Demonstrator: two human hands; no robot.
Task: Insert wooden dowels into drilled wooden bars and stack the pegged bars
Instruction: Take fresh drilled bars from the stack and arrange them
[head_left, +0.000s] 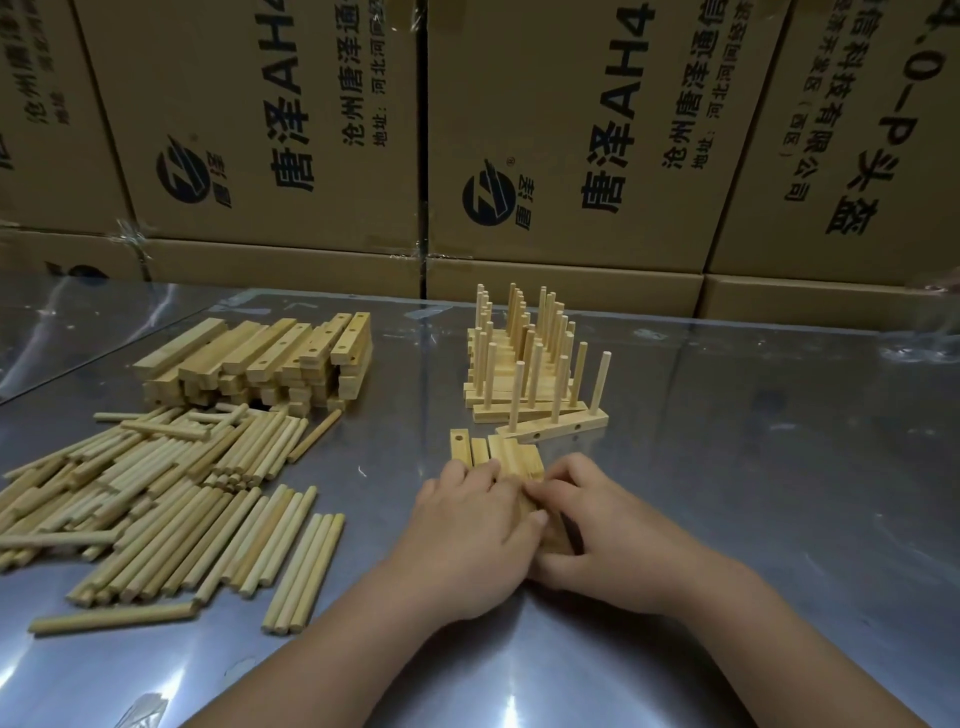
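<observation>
– Pale wood fills my feed. The pegged stack (524, 364) stands on the shiny metal surface (779, 467), its dowels upright, and I take every place from it.

– Where are the hands?

– Just in front of the pegged stack, on my side of it. The left hand (467, 525) and right hand (597, 535) meet over a small bundle of loose bars (498, 449) lying flat, side by side. The left hand's fingers curl over the top of the bundle. The right hand's fingers curl onto it from the other side, with the thumb low against the near end. Both are clasping the bundle, and neither is spread.

– Can you count the bars?

– No, the hands cover the near ends. I see one drilled hole, at the far end of the leftmost bar.

– And the supplies?

– Left of the pegged stack, well apart, sits a pile of drilled bars (260, 358). Further left of the stack and nearer to me, loose dowels (166, 493) lie flat in a heap. Behind the pegged stack, cardboard boxes (291, 130) with black print form a wall.
</observation>
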